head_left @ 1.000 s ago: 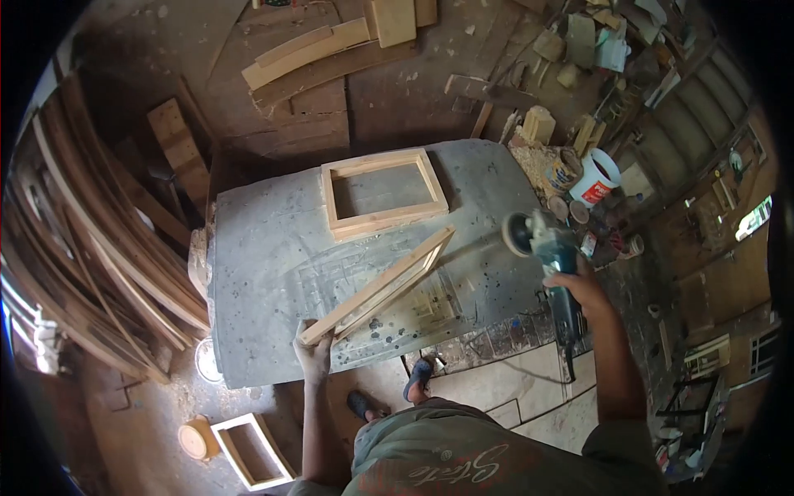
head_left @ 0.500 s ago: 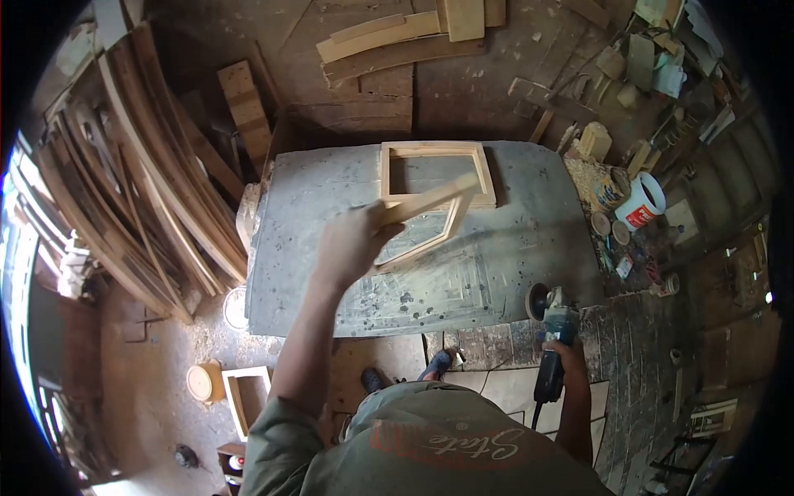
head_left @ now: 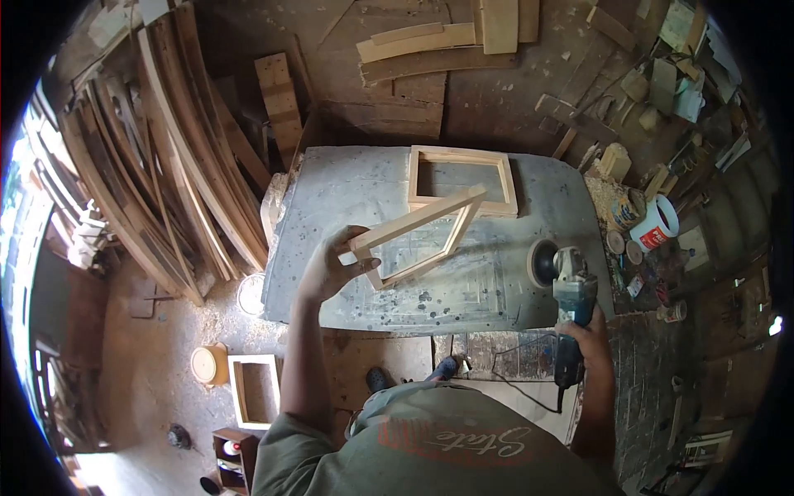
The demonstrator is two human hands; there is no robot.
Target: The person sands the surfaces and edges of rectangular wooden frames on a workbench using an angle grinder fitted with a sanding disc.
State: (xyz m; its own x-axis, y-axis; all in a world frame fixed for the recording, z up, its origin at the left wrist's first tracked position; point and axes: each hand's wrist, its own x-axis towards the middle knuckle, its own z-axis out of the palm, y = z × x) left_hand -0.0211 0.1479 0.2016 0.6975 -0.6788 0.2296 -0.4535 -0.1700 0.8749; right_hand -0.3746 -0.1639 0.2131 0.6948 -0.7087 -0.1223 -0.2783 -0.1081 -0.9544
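My left hand (head_left: 331,269) grips one corner of a small wooden frame (head_left: 422,221), thumb on the near side and fingers over the outer edge. The frame is tilted up above the grey worktable (head_left: 289,248). In my right hand (head_left: 589,337) is an angle grinder (head_left: 574,299), held by its dark body. Its round disc (head_left: 542,263) faces left, over the table's right part, apart from the frame. A second wooden frame (head_left: 511,192) lies flat towards the table's far side.
Long curved boards (head_left: 178,157) lean at the left. A white bucket (head_left: 656,223) and small containers stand right of the table. Another frame (head_left: 240,393) and a yellowish tub (head_left: 209,364) are on the floor at lower left. The grinder's cord (head_left: 521,388) hangs near my body.
My right hand has raised the angle grinder from the table's near edge to over its surface. My left hand has lowered slightly and turned with the wooden frame. The camera view has shifted.
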